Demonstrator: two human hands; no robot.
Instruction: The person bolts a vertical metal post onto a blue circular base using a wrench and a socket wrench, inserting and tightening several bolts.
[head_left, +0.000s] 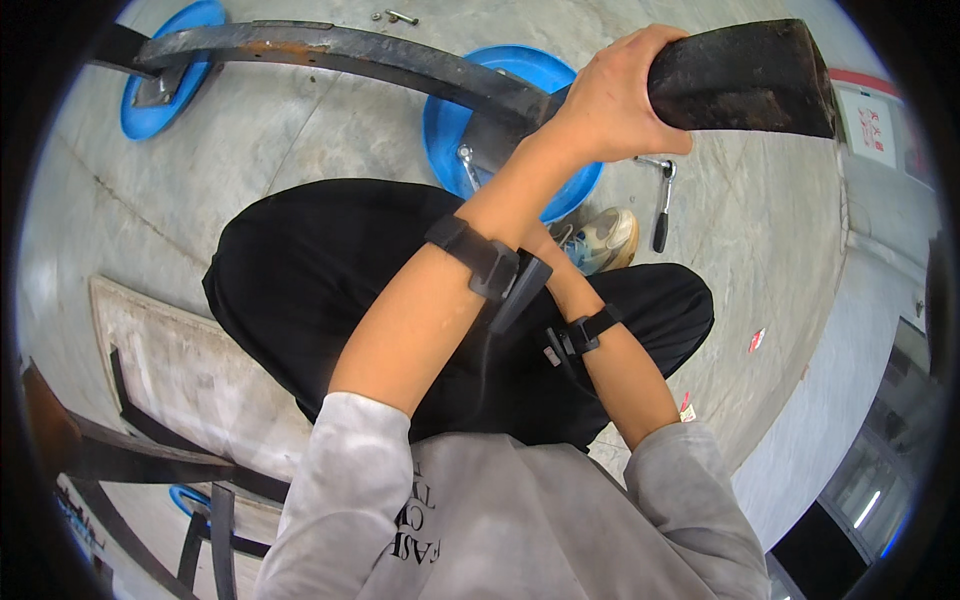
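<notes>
My left hand (622, 100) is closed around a thick black metal tube (745, 82), part of a dark metal frame (330, 45) with a curved bar. Beneath the frame lies a round blue seat (440, 130) with a dark bracket on it. A silver ratchet wrench (466, 164) shows over this seat, its lower end hidden by my left forearm. My right forearm (632, 385) passes under the left one, which covers my right hand. I cannot see its fingers or whether it holds the wrench.
Another ratchet wrench (663, 205) with a black handle lies on the floor, right of the blue seat. A second blue seat (150, 118) sits at the frame's far left end. Loose bolts (402, 17) lie beyond the frame. Another dark frame (150, 455) stands at the lower left.
</notes>
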